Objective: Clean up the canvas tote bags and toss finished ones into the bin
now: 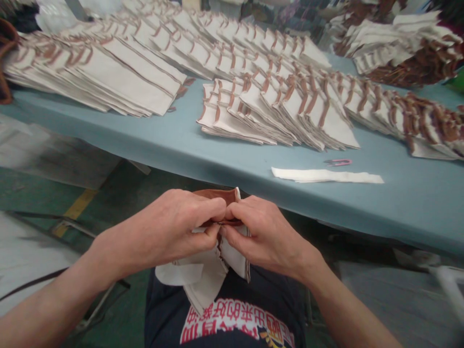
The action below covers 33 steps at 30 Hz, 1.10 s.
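My left hand [177, 224] and my right hand [263, 232] meet in front of my lap, thumbs and fingertips pinched together on a sewn piece of white and brown fabric [206, 278]. Its brown part [217, 194] shows behind my fingers, and the white panels hang below them over my dark apron [232, 324] with red lettering. A dark seam runs down between the panels. A white strip-like flap [179, 274] sticks out at the lower left. The exact spot between my fingertips is partly hidden.
Overlapping rows of white, brown-edged fabric pieces [279, 108] cover much of the blue-topped table [145, 137]. Near its front edge lie pink thread snips [339, 162] and white strips [326, 176]. A taller heap of pieces [402, 50] sits at the back right.
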Each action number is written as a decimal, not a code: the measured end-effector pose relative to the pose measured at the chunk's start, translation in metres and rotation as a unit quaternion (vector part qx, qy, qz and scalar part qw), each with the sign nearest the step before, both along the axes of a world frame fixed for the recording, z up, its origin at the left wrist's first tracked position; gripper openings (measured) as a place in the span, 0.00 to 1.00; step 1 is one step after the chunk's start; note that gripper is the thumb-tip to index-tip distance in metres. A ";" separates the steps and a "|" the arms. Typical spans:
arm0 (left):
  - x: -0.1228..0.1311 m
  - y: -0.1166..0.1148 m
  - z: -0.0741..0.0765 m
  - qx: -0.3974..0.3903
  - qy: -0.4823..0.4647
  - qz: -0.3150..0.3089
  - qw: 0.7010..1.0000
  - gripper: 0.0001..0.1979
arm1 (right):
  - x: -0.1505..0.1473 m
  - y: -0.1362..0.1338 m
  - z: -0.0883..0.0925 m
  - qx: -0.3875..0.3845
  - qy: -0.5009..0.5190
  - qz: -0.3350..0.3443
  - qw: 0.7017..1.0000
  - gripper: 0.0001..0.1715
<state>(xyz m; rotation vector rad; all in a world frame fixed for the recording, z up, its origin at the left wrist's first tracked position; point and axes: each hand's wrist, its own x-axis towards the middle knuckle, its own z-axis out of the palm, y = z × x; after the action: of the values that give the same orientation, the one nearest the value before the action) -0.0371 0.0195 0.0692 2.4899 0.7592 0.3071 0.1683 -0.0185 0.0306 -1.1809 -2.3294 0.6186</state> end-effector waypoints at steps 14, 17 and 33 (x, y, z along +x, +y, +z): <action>-0.008 -0.004 -0.025 0.170 0.012 -0.008 0.985 0.13 | 0.000 0.005 -0.005 0.001 0.035 -0.029 0.999 0.09; -0.008 -0.003 -0.025 0.130 0.009 0.004 0.991 0.11 | -0.001 0.006 -0.006 -0.015 0.027 -0.035 0.999 0.08; 0.001 0.011 0.016 0.046 -0.001 -0.041 0.998 0.11 | -0.002 0.019 0.031 -0.045 -0.063 -0.010 0.997 0.07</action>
<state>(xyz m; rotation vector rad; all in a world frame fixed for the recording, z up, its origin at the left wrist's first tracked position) -0.0362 0.0303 0.0849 2.5996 0.6524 0.3220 0.1665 0.0002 0.0619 -1.3175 -2.4129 0.6666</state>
